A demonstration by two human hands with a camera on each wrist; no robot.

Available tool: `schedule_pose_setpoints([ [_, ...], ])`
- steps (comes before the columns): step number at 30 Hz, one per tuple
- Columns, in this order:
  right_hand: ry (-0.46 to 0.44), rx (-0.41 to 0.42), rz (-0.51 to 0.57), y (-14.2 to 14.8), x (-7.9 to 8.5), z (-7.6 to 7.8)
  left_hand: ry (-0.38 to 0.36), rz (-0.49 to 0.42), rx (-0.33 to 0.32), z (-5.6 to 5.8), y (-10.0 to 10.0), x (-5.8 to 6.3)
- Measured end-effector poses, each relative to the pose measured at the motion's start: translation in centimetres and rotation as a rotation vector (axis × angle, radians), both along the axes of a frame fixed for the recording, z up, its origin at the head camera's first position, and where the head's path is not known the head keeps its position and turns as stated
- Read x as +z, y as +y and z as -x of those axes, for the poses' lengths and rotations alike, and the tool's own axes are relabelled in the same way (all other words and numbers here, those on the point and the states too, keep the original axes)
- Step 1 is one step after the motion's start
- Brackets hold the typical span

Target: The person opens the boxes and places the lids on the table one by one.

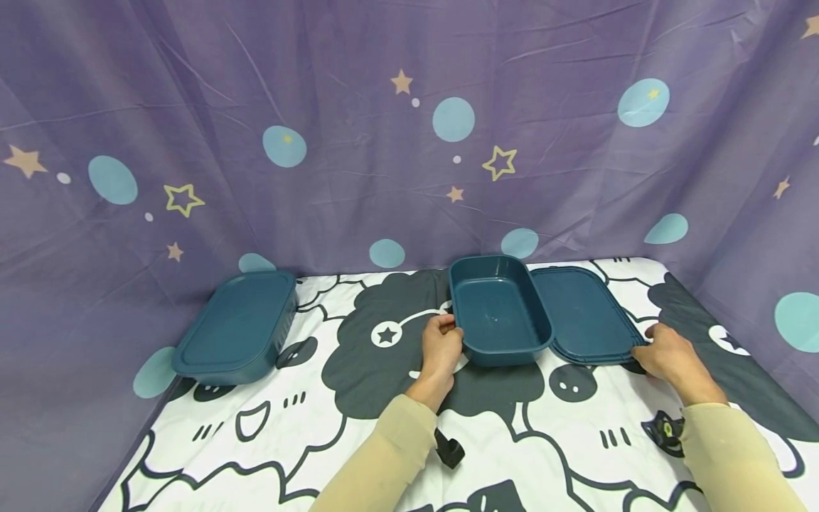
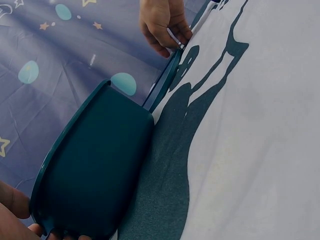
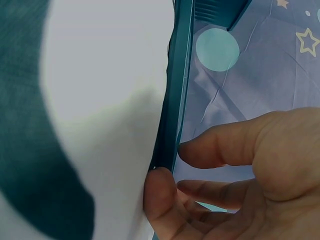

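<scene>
A dark teal rectangular container (image 1: 508,358) stands lidless near the back of the cloth, its inside facing up. My left hand (image 1: 441,350) grips its left side near the front corner; in the left wrist view some fingers (image 2: 70,236) curl under the container's edge. To the right lies a matching flat lid (image 1: 584,320), close against the container. My right hand (image 1: 673,361) pinches the lid's near right corner between thumb (image 3: 215,147) and fingers, as the right wrist view shows. Part of the lid's left edge is hidden behind the container.
Another teal container (image 1: 237,327), with its lid on, sits at the left of the table. A patterned white and grey cloth (image 1: 307,427) covers the table. Behind hangs a purple curtain (image 1: 358,156) with stars and dots, close to the table's back edge.
</scene>
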State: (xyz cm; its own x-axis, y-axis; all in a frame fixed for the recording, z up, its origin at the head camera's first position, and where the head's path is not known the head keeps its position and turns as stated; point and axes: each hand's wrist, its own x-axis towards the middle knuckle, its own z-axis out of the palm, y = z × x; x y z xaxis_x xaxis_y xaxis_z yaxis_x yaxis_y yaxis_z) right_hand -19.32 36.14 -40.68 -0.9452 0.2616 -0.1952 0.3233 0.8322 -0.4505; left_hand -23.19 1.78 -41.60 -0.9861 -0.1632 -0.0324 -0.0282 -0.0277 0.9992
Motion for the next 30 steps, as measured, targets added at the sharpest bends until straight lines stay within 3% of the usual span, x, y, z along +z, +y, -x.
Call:
schedule_pose_setpoints([
  [19, -0.019, 0.011, -0.005, -0.2, 0.2, 0.0, 0.005, 0.019, 0.012, -0.1, -0.1, -0.1],
  [30, 0.042, 0.052, -0.042, -1.4, 1.0, -0.5, -0.007, 0.012, 0.021, 0.0, -0.1, 0.1],
])
